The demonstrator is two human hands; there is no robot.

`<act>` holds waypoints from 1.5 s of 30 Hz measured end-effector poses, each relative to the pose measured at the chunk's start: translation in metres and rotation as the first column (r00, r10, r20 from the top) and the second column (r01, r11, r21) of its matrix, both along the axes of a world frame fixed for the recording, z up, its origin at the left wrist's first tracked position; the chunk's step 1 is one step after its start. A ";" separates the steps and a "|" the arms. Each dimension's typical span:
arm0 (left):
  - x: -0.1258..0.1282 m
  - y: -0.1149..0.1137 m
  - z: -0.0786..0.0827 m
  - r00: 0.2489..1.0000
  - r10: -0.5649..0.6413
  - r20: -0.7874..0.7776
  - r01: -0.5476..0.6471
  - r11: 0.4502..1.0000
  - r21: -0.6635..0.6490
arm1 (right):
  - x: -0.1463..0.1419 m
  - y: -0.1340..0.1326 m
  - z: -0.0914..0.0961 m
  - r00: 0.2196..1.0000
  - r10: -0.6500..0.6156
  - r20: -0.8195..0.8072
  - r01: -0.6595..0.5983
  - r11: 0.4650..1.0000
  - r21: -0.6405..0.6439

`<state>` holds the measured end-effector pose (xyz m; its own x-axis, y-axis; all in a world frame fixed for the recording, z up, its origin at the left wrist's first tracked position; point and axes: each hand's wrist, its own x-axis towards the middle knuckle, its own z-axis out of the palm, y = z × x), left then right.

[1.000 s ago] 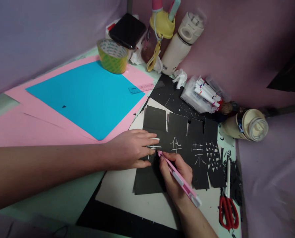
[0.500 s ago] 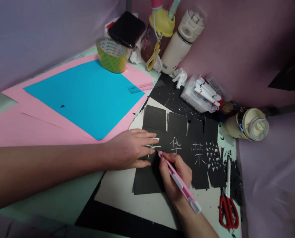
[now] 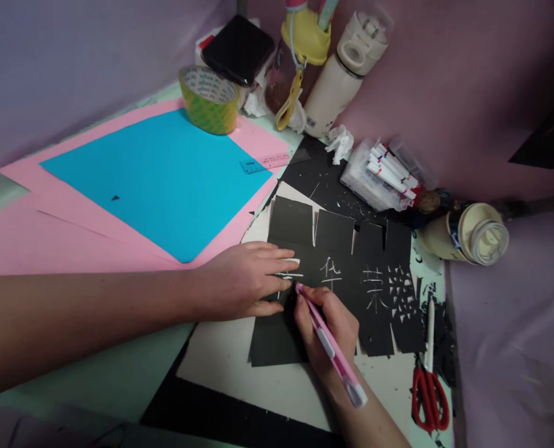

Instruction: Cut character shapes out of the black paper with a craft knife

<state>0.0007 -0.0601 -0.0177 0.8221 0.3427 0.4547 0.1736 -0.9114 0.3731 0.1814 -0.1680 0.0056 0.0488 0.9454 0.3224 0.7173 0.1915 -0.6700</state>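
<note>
My left hand (image 3: 249, 281) lies flat with fingers spread, pressing on the left part of the black paper (image 3: 281, 342). My right hand (image 3: 332, 323) is closed around a slim pink craft knife (image 3: 330, 348), its tip on the black paper beside my left fingertips; the blade is too small to make out. White lines show near those fingertips, partly covered by my left hand. Farther right the paper bears white character shapes and a patch of small triangular openings. Slits split its upper edge into flaps. Beneath it lies a whitish board (image 3: 221, 354).
Red-handled scissors (image 3: 429, 392) lie at the right among black scraps. Blue paper (image 3: 165, 186) on pink sheets (image 3: 6, 236), a tape roll (image 3: 210, 102) and a ruler (image 3: 265, 163) are at left. Behind stand a phone (image 3: 239, 50), bottles (image 3: 335, 87), a marker box (image 3: 374, 177) and a cup (image 3: 466, 233).
My right hand has shifted slightly left, and the knife's rear end has swung left and a little down. The tip stays at nearly the same spot. My left hand has not visibly moved.
</note>
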 end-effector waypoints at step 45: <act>0.000 0.000 0.000 1.000 0.002 -0.022 -0.002 1.000 0.005 | -0.003 0.002 -0.004 0.992 0.030 0.126 -0.039 0.997 0.068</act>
<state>0.0005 -0.0599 -0.0174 0.8312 0.3421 0.4384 0.1836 -0.9130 0.3643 0.1788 -0.1663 0.0021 -0.0285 0.9207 0.3892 0.7867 0.2609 -0.5594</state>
